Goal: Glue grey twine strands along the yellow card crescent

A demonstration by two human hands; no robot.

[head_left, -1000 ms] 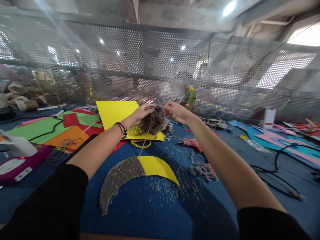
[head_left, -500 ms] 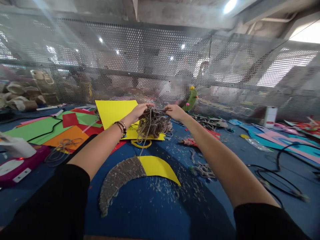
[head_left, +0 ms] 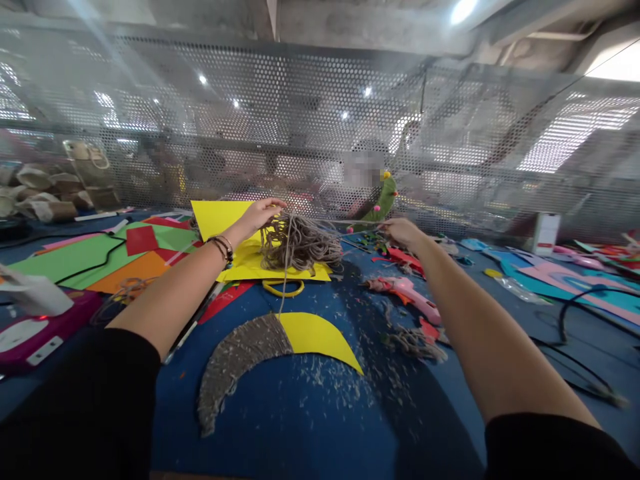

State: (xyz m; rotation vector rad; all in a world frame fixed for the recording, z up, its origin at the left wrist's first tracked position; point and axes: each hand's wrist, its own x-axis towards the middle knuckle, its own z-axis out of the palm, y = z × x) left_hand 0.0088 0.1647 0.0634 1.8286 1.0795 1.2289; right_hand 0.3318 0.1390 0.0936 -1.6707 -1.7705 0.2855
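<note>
My left hand (head_left: pixel 267 212) is closed on the upper left of a tangled bundle of grey-brown yarn (head_left: pixel 305 243). Out to the right, my right hand (head_left: pixel 403 233) pinches a strand of that yarn, stretched nearly level between the two hands. Another strand hangs from the bundle down to a crescent shape. Its left half is wrapped in grey yarn (head_left: pixel 245 357), and its right half is bare yellow card (head_left: pixel 320 335). Behind the bundle are yellow sheets (head_left: pixel 217 220), one standing tilted. Yellow scissor handles (head_left: pixel 283 289) show just below it.
A pink glue gun (head_left: pixel 410 297) and yarn scraps (head_left: pixel 415 343) lie at right. Coloured sheets (head_left: pixel 65 260) and a purple power strip (head_left: pixel 50 340) are at left. Black cables (head_left: pixel 575 373) cross the right side. A perforated metal screen (head_left: pixel 300 120) stands behind, with a person beyond.
My right hand has moved right, drawing a strand out from the bundle. My left hand and the bundle have shifted slightly left. The crescent stays in place.
</note>
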